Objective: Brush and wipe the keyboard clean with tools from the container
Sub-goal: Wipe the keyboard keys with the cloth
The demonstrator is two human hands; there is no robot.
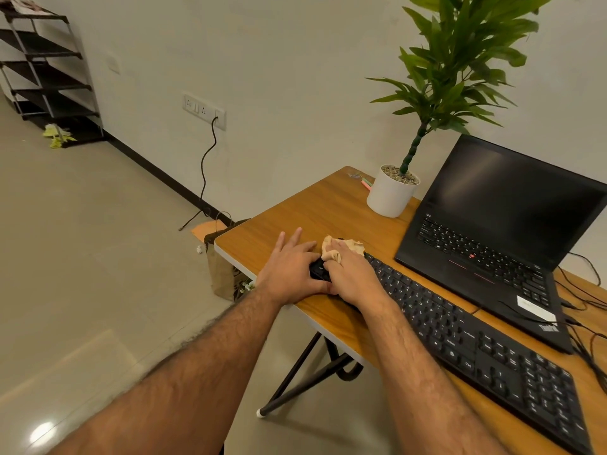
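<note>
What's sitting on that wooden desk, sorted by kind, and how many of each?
Keyboards: 1, the black keyboard
Laptops: 1, the open laptop
Potted plants: 1, the plant in a white pot
Cloths: 1, the beige cloth, under the right hand
Total: 4, leaving out some small pink bits behind the pot, too small to identify.

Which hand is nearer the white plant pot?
Right. The right hand, holding the cloth on the keyboard end, lies below-left of the white plant pot; the left hand rests farther left.
</note>
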